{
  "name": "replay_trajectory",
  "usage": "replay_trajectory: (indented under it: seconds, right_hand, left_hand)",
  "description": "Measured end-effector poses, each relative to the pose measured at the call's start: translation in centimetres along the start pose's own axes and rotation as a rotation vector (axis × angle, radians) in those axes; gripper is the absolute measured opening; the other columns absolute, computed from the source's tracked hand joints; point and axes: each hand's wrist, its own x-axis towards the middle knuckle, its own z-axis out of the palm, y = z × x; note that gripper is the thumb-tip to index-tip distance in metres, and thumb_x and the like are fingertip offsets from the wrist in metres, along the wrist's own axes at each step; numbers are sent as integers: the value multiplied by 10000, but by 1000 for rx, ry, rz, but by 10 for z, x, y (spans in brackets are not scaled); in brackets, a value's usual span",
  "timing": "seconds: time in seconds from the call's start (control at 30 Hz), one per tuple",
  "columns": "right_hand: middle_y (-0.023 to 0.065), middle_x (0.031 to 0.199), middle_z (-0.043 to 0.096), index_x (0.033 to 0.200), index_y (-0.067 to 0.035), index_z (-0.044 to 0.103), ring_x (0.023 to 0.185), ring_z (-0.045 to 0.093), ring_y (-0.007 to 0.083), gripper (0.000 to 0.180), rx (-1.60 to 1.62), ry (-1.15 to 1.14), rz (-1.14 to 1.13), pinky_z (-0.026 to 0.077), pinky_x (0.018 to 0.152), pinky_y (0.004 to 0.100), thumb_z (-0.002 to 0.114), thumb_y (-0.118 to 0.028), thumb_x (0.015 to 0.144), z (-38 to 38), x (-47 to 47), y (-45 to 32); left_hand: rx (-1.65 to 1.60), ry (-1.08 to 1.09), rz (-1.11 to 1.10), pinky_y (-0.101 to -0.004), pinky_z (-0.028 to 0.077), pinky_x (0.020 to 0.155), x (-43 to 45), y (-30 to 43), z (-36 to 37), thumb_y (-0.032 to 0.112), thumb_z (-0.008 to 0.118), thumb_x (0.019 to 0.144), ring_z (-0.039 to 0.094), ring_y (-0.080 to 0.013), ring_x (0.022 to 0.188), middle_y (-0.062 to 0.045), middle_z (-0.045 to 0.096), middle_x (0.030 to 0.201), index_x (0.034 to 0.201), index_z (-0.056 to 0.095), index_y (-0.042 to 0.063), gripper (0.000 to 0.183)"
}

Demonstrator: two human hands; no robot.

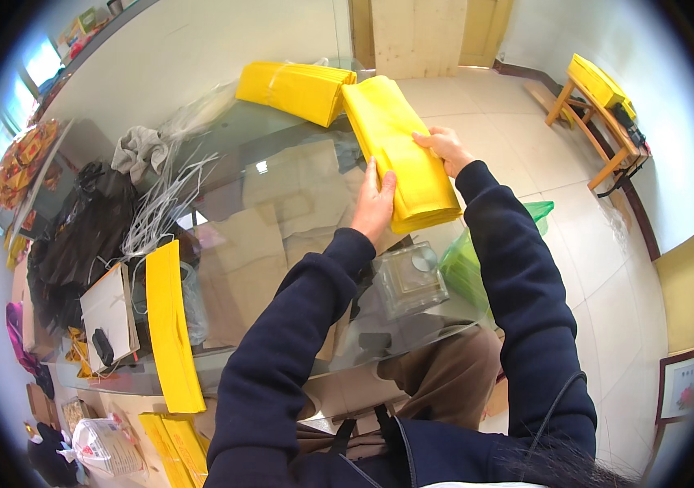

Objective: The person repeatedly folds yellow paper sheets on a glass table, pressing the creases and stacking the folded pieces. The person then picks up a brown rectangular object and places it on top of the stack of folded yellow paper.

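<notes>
Both my hands grip a thick bundle of folded yellow sheets (392, 140) above the right side of a glass table (237, 146). My left hand (375, 204) holds its near left edge, with the thumb and fingers upright against the side. On the opposite long edge, my right hand (446, 149) has its thumb over the top face. Just beyond the held bundle's far end lies a second yellow bundle (295, 88), bound round with a pale strip. A long yellow folded piece (173, 329) hangs over the table's near left edge.
White plastic strips (167, 204) and a black plastic bag (87, 226) lie at left, beside a notebook (112, 317). A glass ashtray (411, 277) sits below my hands. A green bag (466, 268) is by the table's right edge. Farther right, a wooden bench (597, 122) bears yellow stacks.
</notes>
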Motion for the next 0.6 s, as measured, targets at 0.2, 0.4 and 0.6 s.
replay_trajectory:
  seconds: [0.2,0.4,0.6]
  right_hand:
    - [160,992,650,1068,52,574,860,657,249,252,91,30,-71,548,783,348,646,-113,891,-1,-4,2]
    - [154,980,655,1072,42,581,842,654,245,258,70,55,-57,546,771,347,660,-107,878,-1,0,3]
    - [149,949,665,1051,62,590,813,656,237,261,-55,126,-83,543,756,342,672,-97,861,5,-6,-2]
  left_hand:
    - [174,4,57,-295,325,1071,-1,-6,1,292,462,1013,398,-197,1300,-169,380,1446,1474,163,-55,650]
    - [172,-13,60,-301,287,1098,1,-8,1,298,450,1015,340,-210,1343,-177,316,1484,1476,152,-55,652]
    - [231,-24,54,-318,245,1122,-3,-8,0,303,441,1011,282,-256,1389,-213,269,1506,1476,138,-54,660]
